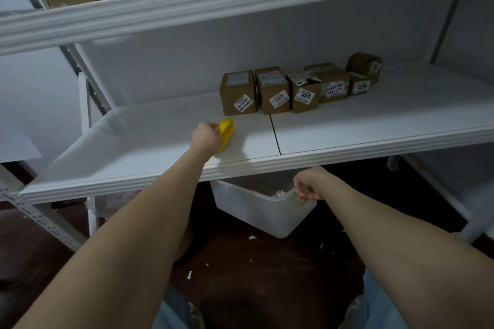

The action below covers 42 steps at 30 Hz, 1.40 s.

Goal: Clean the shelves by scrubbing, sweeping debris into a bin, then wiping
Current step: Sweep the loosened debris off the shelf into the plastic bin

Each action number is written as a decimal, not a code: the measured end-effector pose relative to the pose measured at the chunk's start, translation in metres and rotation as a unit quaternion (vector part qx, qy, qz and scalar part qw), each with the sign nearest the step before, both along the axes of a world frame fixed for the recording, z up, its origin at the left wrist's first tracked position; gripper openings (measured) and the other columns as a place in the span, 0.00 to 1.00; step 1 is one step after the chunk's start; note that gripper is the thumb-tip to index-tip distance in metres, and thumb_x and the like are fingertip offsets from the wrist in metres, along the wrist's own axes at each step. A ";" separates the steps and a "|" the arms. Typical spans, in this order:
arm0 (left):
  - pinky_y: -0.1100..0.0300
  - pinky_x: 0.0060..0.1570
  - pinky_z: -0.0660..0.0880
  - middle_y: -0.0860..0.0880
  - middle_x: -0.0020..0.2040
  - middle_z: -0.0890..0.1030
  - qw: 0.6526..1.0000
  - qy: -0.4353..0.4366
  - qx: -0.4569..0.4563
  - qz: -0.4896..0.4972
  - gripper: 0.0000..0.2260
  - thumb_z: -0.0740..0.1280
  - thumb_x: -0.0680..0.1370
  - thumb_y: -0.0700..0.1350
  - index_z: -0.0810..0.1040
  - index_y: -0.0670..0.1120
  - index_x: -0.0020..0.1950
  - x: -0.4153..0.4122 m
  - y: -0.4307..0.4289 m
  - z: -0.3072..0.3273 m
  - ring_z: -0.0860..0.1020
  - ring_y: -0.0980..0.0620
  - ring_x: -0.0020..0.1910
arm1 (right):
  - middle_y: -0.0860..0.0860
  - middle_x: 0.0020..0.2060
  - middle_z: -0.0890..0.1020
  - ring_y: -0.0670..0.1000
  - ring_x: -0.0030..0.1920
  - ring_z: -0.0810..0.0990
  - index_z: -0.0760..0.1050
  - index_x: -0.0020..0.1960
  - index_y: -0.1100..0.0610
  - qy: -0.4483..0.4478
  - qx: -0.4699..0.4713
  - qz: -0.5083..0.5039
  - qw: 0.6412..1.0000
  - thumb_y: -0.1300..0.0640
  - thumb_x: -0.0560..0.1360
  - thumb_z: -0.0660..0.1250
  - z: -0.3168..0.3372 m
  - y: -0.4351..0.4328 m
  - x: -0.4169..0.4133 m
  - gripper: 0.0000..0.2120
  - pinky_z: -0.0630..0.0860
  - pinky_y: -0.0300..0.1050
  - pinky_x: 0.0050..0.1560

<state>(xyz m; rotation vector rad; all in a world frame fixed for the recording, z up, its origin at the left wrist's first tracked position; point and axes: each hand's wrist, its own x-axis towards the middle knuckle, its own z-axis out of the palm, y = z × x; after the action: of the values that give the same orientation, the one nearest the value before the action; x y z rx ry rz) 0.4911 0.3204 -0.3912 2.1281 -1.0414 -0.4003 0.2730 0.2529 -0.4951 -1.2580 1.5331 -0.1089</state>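
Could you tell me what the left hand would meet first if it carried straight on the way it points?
Probably the leftmost cardboard box, just beyond the yellow brush that the left hand holds; depth is unclear.

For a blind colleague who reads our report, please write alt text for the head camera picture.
A person's left hand holds a yellow brush on a white shelf, while the right hand grips the rim of a translucent bin below the shelf edge. Labelled cardboard boxes stand further back; paper scraps lie on the dark floor.
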 end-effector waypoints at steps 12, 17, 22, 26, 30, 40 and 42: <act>0.65 0.23 0.65 0.47 0.34 0.71 0.977 0.022 0.164 -0.138 0.13 0.53 0.83 0.47 0.73 0.48 0.62 -0.031 0.007 0.012 0.67 0.51 0.27 | 0.68 0.33 0.75 0.45 0.13 0.70 0.70 0.42 0.70 -0.002 -0.006 0.002 1.000 0.67 0.76 0.59 0.001 0.002 0.009 0.07 0.70 0.33 0.18; 0.63 0.28 0.69 0.47 0.39 0.75 0.982 0.025 0.088 -0.166 0.15 0.54 0.83 0.45 0.73 0.46 0.68 -0.031 0.005 0.013 0.70 0.54 0.31 | 0.70 0.35 0.74 0.45 0.12 0.69 0.70 0.43 0.71 -0.003 -0.001 0.004 1.000 0.67 0.76 0.58 0.001 0.005 0.013 0.07 0.70 0.33 0.16; 0.55 0.48 0.75 0.39 0.52 0.81 0.998 -0.021 -0.009 -0.059 0.16 0.55 0.81 0.42 0.76 0.44 0.64 -0.004 -0.015 0.008 0.80 0.41 0.50 | 0.68 0.33 0.76 0.45 0.13 0.70 0.71 0.42 0.69 -0.005 -0.020 0.002 1.000 0.67 0.74 0.60 -0.005 0.000 0.017 0.06 0.72 0.33 0.20; 0.53 0.49 0.75 0.40 0.56 0.81 0.998 -0.056 0.020 -0.035 0.17 0.54 0.80 0.42 0.75 0.44 0.66 0.014 -0.035 0.003 0.79 0.40 0.54 | 0.65 0.30 0.77 0.46 0.16 0.73 0.71 0.40 0.69 0.002 -0.032 -0.003 0.999 0.67 0.73 0.62 -0.012 -0.008 0.024 0.05 0.73 0.34 0.20; 0.50 0.54 0.74 0.40 0.57 0.80 0.995 -0.080 0.053 -0.027 0.16 0.56 0.79 0.42 0.76 0.44 0.64 0.021 -0.048 -0.003 0.77 0.39 0.56 | 0.64 0.31 0.77 0.46 0.23 0.73 0.72 0.41 0.68 0.005 -0.017 0.000 1.000 0.66 0.73 0.63 -0.018 -0.015 0.032 0.05 0.73 0.34 0.24; 0.71 0.17 0.63 0.46 0.32 0.70 0.981 -0.063 0.133 -0.131 0.16 0.54 0.81 0.37 0.66 0.51 0.36 0.001 -0.050 -0.001 0.68 0.55 0.19 | 0.65 0.33 0.78 0.45 0.18 0.72 0.73 0.39 0.69 0.017 -0.025 -0.003 1.000 0.66 0.73 0.63 -0.021 -0.014 0.032 0.06 0.72 0.34 0.20; 0.69 0.18 0.61 0.45 0.31 0.69 0.972 -0.059 0.160 -0.163 0.12 0.52 0.81 0.37 0.71 0.51 0.46 -0.011 -0.038 -0.001 0.65 0.51 0.19 | 0.65 0.32 0.77 0.45 0.16 0.72 0.72 0.38 0.69 0.008 -0.027 -0.006 1.000 0.67 0.73 0.62 -0.017 -0.009 0.029 0.07 0.72 0.34 0.20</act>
<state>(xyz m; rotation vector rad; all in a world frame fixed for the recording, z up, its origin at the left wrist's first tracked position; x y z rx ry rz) 0.4805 0.2822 -0.3924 2.2838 -1.4887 -0.6404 0.3025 0.2434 -0.5121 -1.2948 1.5606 -0.1495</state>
